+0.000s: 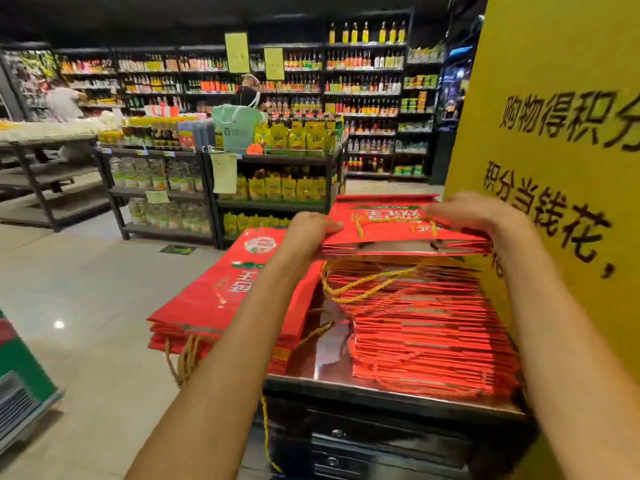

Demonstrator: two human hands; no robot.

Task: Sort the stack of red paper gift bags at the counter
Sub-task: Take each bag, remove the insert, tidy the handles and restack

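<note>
A tall stack of flat red paper gift bags (pixel 426 334) with gold cord handles stands on the right of the counter (pixel 381 386). Above it I hold a small bundle of red bags (pixel 394 233), lifted clear of the stack. My left hand (pixel 308 233) grips the bundle's left edge and my right hand (pixel 481 213) grips its right edge. A second, lower pile of red bags (pixel 221 299) lies on the counter's left and hangs over its edge.
A big yellow sign with black characters (pixel 561 161) stands close on the right of the stack. Dark drawers (pixel 363 448) sit under the counter. Shelving with bottles and packets (pixel 277 174) stands beyond it, with tiled floor (pixel 86 323) on the left. Two people stand far back.
</note>
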